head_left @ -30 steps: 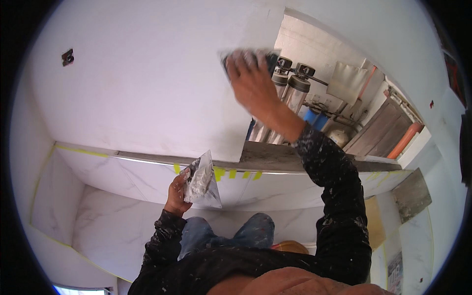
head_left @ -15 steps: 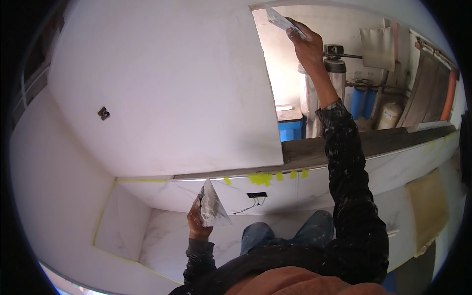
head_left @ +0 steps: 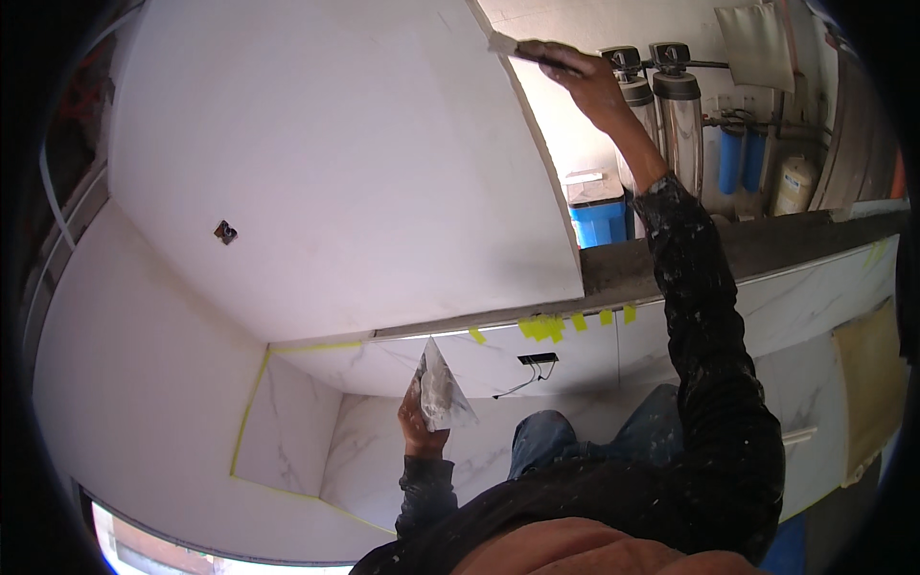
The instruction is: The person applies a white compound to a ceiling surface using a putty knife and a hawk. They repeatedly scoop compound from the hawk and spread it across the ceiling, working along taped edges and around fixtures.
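My left hand (head_left: 418, 422) is closed round a wide putty knife (head_left: 459, 409), low in front of the marble-look backsplash. Its pale blade tapers to a point in this view and carries a lump of whitish plaster (head_left: 437, 386); the handle is hidden by my fingers. My right arm stretches up to the far right. In my right hand (head_left: 596, 88), the fingers grip a second putty knife (head_left: 533, 55). That blade is seen nearly edge-on, at the raw vertical edge of the white wall (head_left: 383, 182). I cannot tell whether it touches.
Beyond the wall opening stand metal tanks (head_left: 681, 125), blue filter housings (head_left: 731, 161) and a blue bin (head_left: 601, 222). A rough grey sill (head_left: 613, 273) runs below. Wires hang from an outlet (head_left: 539, 359) near yellow tape (head_left: 541, 329). A box (head_left: 225, 232) is set in the wall.
My right hand has turned its putty knife from showing the blade's face to nearly edge-on, bringing it to the wall's edge. My left hand still holds its loaded knife. The view has shifted.
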The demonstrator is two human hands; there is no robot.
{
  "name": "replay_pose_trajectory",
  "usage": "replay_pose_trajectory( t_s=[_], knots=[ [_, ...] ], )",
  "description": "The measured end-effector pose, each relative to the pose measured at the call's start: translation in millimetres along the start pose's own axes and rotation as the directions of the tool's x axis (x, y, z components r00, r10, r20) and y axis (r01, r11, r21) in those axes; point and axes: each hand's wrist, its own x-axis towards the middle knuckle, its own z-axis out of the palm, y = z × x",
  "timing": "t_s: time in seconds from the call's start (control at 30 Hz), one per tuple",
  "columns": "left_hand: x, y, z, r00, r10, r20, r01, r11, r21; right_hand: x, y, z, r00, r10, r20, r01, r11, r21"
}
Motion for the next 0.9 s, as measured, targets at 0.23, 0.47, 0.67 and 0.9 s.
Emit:
replay_pose_trajectory(
  t_s=[0.23, 0.47, 0.67, 0.9],
  knots=[
    [33.2, -11.4, 41.3, 0.998, -0.021, 0.065, 0.016, 0.996, 0.084, -58.7, 15.7, -37.9, 0.984, 0.104, 0.145, -0.091, 0.991, -0.095],
    [51.2, -22.4, 99.6, 0.989, -0.139, 0.054, 0.137, 0.990, 0.033, -40.3, -92.5, -9.8, 0.897, -0.362, 0.253, 0.395, 0.401, -0.826],
    [43.2, -35.1, 112.5, 0.963, -0.220, 0.159, 0.221, 0.975, 0.012, -2.1, -86.7, 25.6, 0.813, -0.477, 0.335, 0.364, -0.034, -0.931],
    [36.7, -22.3, 67.7, 0.979, -0.175, 0.101, 0.171, 0.984, 0.044, -81.2, -57.4, 56.6, 0.710, -0.167, 0.685, 0.689, -0.041, -0.724]
  ],
)
